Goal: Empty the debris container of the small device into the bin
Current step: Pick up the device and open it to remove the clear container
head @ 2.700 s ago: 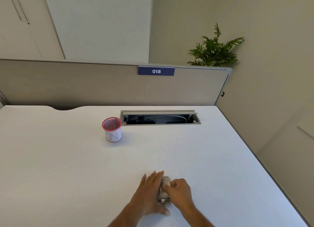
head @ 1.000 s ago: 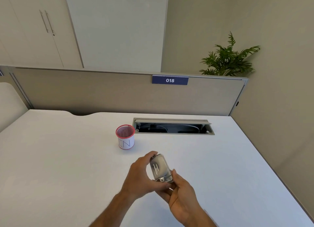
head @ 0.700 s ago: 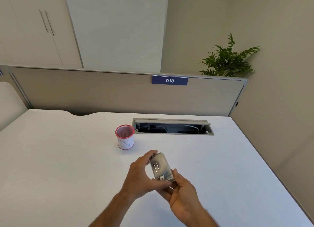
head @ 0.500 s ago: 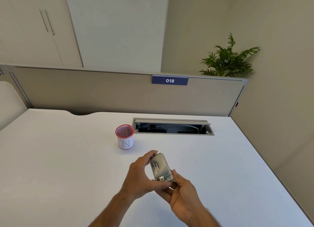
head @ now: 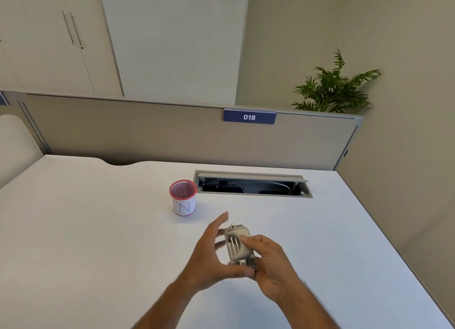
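Note:
A small grey metal device (head: 236, 245), shaped like a hole punch, is held above the white desk (head: 86, 230), near its front middle. My right hand (head: 274, 267) grips it from the right, thumb on its top face and fingers underneath. My left hand (head: 209, 258) is at its left side with the fingers spread and lifted off it, blurred by motion; only the thumb lies by the device's near end. The bin (head: 183, 198), a red mesh cup wrapped in white paper lettered "BIN", stands upright beyond the hands, slightly to the left.
An open cable tray (head: 251, 184) is sunk into the desk just right of the bin. A grey partition (head: 147, 131) with a "018" label closes the far edge. The desk's right edge runs along a wall; a plant (head: 332, 87) stands behind the partition.
The device was lifted off the desk earlier. Since half a second ago my left fingers have come off it and spread, and my right thumb has moved onto its top.

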The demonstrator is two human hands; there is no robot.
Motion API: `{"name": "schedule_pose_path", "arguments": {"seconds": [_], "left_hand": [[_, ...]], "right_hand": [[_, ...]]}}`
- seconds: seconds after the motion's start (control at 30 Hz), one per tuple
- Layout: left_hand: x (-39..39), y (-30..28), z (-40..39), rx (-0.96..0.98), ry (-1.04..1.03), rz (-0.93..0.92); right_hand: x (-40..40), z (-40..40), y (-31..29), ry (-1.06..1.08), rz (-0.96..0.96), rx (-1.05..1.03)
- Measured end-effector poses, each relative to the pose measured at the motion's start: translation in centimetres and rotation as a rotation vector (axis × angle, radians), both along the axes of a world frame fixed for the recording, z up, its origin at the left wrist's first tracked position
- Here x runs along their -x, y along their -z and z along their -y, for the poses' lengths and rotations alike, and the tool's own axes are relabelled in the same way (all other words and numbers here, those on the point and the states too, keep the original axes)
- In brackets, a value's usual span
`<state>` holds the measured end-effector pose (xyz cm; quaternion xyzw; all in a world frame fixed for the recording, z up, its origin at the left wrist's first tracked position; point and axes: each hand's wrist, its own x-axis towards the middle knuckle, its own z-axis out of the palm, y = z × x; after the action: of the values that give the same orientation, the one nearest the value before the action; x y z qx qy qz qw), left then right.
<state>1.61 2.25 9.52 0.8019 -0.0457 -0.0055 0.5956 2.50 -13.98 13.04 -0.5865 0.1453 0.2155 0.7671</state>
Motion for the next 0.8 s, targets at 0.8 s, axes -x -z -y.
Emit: {"name": "schedule_pose_path", "arguments": {"seconds": [0.8], "left_hand": [[-0.6,-1.2,1.4,0.712,-0.368,-0.494]], "right_hand": [[-0.2,-0.3,-0.1,0.043,-0.096,-0.166]]}}
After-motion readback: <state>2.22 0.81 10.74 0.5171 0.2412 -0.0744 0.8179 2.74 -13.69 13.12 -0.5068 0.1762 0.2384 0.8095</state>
